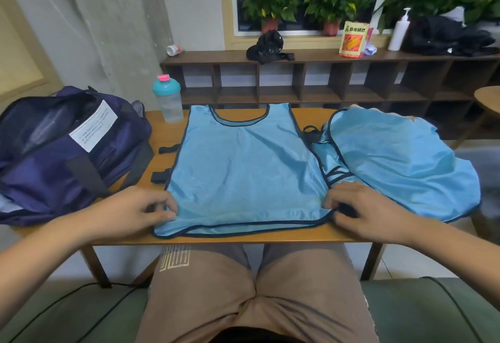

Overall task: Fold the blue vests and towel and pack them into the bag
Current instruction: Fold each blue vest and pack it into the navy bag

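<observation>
Blue mesh vest [243,169] is lying flat in the middle of the table [165,134], and we are pinching its near hem corners: left hand [135,207] at 7 o'clock, right hand [359,207] at 5. We are judging the first fold is starting, carrying the hem toward 12. Heaped vests [400,164] at 3 and the navy bag [67,153] at 9 are crowding both sides; the hem is almost reaching the near edge.

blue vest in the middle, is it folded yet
No, the blue vest lies spread flat on the table, with the left hand and right hand gripping its bottom corners.
</observation>
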Demonstrator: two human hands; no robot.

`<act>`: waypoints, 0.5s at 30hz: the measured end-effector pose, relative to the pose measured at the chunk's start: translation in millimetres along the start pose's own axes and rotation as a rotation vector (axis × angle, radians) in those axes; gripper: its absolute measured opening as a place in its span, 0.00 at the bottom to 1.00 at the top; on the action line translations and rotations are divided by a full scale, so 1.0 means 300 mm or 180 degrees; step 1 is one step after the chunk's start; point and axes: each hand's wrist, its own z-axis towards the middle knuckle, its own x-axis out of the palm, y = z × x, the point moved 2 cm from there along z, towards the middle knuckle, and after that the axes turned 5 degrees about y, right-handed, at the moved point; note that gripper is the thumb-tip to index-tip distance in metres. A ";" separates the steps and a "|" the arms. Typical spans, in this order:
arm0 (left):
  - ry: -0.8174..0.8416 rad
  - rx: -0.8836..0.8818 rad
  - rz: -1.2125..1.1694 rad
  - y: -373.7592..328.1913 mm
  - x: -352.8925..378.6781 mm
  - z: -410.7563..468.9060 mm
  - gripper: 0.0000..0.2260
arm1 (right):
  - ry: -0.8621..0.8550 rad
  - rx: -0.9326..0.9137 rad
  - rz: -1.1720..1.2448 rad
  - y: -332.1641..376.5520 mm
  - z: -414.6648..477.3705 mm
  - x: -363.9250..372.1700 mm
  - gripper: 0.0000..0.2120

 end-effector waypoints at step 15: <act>-0.0458 -0.0151 0.0346 -0.042 0.120 0.401 0.39 | 0.0389 0.0717 -0.0440 0.022 0.378 0.130 0.35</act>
